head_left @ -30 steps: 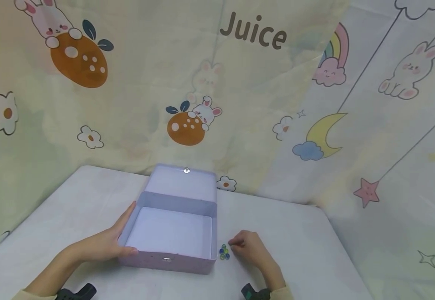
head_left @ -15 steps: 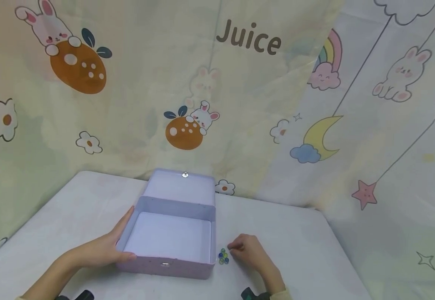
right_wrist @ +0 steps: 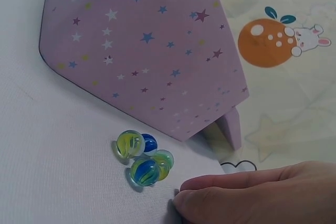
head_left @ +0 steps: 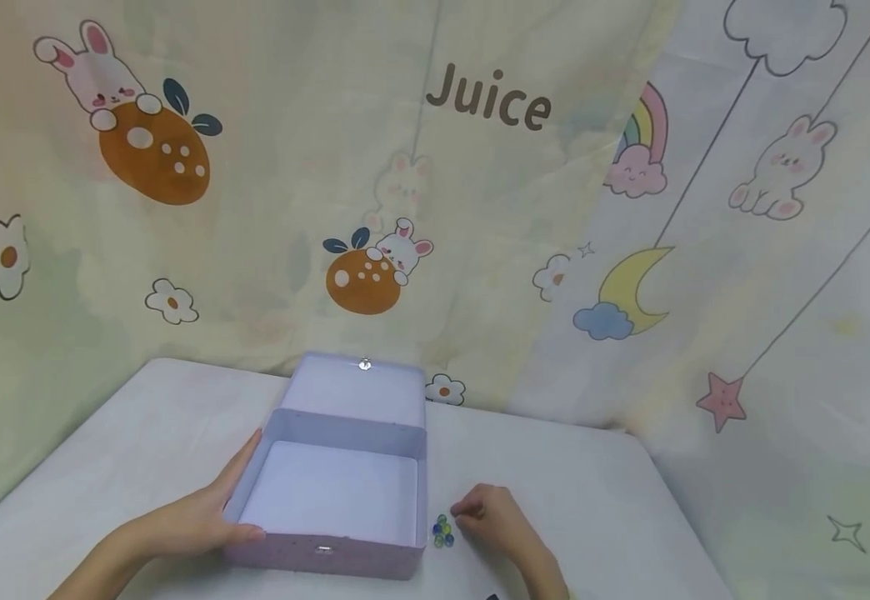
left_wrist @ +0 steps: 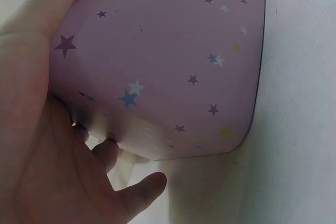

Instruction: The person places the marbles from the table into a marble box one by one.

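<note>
A lilac lidded box (head_left: 322,557) printed with small stars stands on the white table, its hinged lid (head_left: 356,390) tipped back and its inside bare. My left hand (head_left: 191,518) grips its near left corner, the thumb at the front rim and the fingers along the left wall. Several glass marbles (head_left: 442,531), with blue, green and yellow swirls, lie clustered just right of the box. Right beside them, my right hand (head_left: 497,518) rests low over the table. Its fingers are curled, thumb and index fingertips together, with no marble showing between them in the right wrist view.
The white table (head_left: 570,492) reaches back to a cloth backdrop (head_left: 270,208) printed with rabbits, flowers and a moon. A metal clasp (head_left: 365,364) sits on the raised lid's edge, and a catch plate (head_left: 323,550) on the box front.
The head view has tilted upward, so everything sits lower in it. Both hands, the box and the marbles keep their places relative to one another.
</note>
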`<state>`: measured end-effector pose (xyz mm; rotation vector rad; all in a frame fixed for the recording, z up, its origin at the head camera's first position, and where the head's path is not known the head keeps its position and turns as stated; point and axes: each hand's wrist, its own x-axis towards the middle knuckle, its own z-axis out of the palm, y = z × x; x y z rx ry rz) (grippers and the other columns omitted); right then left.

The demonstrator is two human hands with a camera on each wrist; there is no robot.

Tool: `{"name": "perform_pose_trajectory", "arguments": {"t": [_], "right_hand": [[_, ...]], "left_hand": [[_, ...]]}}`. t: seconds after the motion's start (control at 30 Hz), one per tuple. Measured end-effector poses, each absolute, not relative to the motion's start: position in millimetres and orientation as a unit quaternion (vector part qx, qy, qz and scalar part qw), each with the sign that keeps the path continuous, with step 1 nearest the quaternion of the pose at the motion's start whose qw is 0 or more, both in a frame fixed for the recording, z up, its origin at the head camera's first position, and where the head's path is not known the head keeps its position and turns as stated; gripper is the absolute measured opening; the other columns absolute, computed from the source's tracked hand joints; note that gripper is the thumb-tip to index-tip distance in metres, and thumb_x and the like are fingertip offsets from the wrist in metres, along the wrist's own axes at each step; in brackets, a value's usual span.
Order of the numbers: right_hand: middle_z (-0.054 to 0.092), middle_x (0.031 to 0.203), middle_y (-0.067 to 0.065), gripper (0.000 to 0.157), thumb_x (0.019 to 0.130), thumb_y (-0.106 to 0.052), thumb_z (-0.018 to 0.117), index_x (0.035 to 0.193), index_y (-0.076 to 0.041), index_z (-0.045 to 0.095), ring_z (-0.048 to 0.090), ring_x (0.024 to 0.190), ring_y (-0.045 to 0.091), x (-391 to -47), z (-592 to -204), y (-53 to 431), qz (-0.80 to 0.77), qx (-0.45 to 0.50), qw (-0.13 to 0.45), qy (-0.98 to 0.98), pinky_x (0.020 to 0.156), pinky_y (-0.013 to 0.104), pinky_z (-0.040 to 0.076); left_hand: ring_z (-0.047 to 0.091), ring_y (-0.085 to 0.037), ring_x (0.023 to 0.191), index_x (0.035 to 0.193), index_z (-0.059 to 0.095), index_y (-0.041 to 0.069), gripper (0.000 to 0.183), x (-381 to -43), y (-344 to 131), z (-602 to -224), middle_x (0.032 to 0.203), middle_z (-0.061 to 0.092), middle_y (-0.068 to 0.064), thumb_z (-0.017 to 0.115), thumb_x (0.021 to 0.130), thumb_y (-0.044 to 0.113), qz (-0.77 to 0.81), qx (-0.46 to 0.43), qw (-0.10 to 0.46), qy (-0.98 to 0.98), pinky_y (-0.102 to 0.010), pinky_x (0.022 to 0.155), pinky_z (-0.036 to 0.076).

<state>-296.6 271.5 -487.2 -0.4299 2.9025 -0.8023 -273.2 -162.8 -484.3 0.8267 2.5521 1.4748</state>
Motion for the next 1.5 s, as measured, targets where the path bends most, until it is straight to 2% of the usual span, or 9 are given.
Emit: {"name": "perform_pose_trajectory", "arguments": {"t": [0.17, 0.33, 0.43, 0.57, 0.67, 1.03, 1.13, 1.33, 1.5], "right_hand": [[0.068, 0.084, -0.007, 0.013, 0.079, -0.01, 0.071, 0.088, -0.017, 0.076, 0.061, 0.077, 0.006, -295, -488, 271, -0.261, -0.145, 0.052, 0.953, 0.068, 0.022, 0.051], [0.069, 0.084, -0.004, 0.013, 0.078, -0.007, 0.071, 0.088, -0.014, 0.076, 0.063, 0.077, 0.008, -293, -481, 274, -0.243, -0.158, 0.03, 0.957, 0.068, 0.022, 0.051], [0.069, 0.084, -0.003, 0.013, 0.078, -0.006, 0.071, 0.089, -0.012, 0.076, 0.063, 0.077, 0.008, -292, -479, 273, -0.241, -0.17, 0.026, 0.955, 0.069, 0.022, 0.052], [0.069, 0.084, -0.002, 0.014, 0.078, -0.007, 0.072, 0.09, -0.012, 0.076, 0.062, 0.077, 0.008, -293, -479, 264, -0.244, -0.187, 0.03, 0.951, 0.069, 0.022, 0.051], [0.07, 0.084, -0.003, 0.014, 0.078, -0.008, 0.072, 0.09, -0.012, 0.076, 0.062, 0.077, 0.008, -293, -481, 261, -0.235, -0.179, 0.031, 0.955, 0.069, 0.023, 0.051], [0.068, 0.086, -0.006, 0.013, 0.081, -0.011, 0.07, 0.09, -0.017, 0.076, 0.062, 0.08, 0.008, -295, -480, 266, -0.212, -0.128, 0.041, 0.968, 0.072, 0.026, 0.052], [0.069, 0.086, -0.004, 0.013, 0.08, -0.01, 0.071, 0.091, -0.017, 0.076, 0.062, 0.081, 0.01, -294, -479, 267, -0.214, -0.13, 0.044, 0.967, 0.072, 0.027, 0.052], [0.069, 0.086, -0.003, 0.013, 0.08, -0.01, 0.071, 0.091, -0.015, 0.075, 0.062, 0.08, 0.01, -292, -478, 268, -0.216, -0.139, 0.044, 0.965, 0.072, 0.027, 0.052], [0.068, 0.085, -0.003, 0.014, 0.08, -0.008, 0.07, 0.091, -0.014, 0.075, 0.062, 0.079, 0.01, -294, -475, 265, -0.219, -0.143, 0.047, 0.964, 0.071, 0.026, 0.052]], "left_hand": [[0.003, 0.03, 0.12, 0.153, -0.011, 0.017, 0.115, -274, -164, -485, 0.156, -0.001, -0.028, 0.075, 0.078, 0.03, 0.462, 0.274, 0.03, 0.843, 0.008, 0.088, 0.007], [0.01, -0.005, 0.141, 0.153, -0.01, 0.02, 0.114, -278, -159, -481, 0.158, 0.0, -0.021, 0.075, 0.078, 0.035, 0.448, 0.258, 0.042, 0.855, 0.003, 0.093, 0.008], [0.009, -0.01, 0.141, 0.153, -0.011, 0.021, 0.115, -276, -159, -481, 0.158, -0.001, -0.022, 0.075, 0.078, 0.035, 0.459, 0.251, 0.052, 0.851, 0.005, 0.091, 0.008], [0.001, 0.021, 0.129, 0.153, -0.012, 0.021, 0.116, -270, -165, -485, 0.157, -0.003, -0.026, 0.076, 0.077, 0.033, 0.469, 0.25, 0.044, 0.846, 0.008, 0.087, 0.006], [0.0, 0.031, 0.12, 0.153, -0.012, 0.02, 0.115, -268, -168, -485, 0.156, -0.002, -0.027, 0.075, 0.078, 0.032, 0.46, 0.257, 0.03, 0.849, 0.008, 0.087, 0.007], [-0.002, 0.028, 0.121, 0.152, -0.015, 0.024, 0.114, -277, -161, -486, 0.157, -0.01, -0.023, 0.073, 0.079, 0.028, 0.479, 0.266, 0.056, 0.835, 0.008, 0.087, 0.006], [-0.003, 0.017, 0.13, 0.152, -0.014, 0.023, 0.114, -278, -159, -486, 0.157, -0.01, -0.022, 0.073, 0.079, 0.027, 0.488, 0.263, 0.064, 0.83, 0.008, 0.087, 0.006], [0.0, -0.035, 0.141, 0.152, -0.013, 0.023, 0.114, -278, -159, -484, 0.158, -0.01, -0.021, 0.074, 0.079, 0.029, 0.48, 0.255, 0.069, 0.836, 0.008, 0.086, 0.005], [-0.004, 0.015, 0.132, 0.152, -0.014, 0.02, 0.114, -276, -160, -482, 0.157, -0.009, -0.024, 0.073, 0.079, 0.028, 0.478, 0.266, 0.054, 0.836, 0.008, 0.087, 0.005]]}}
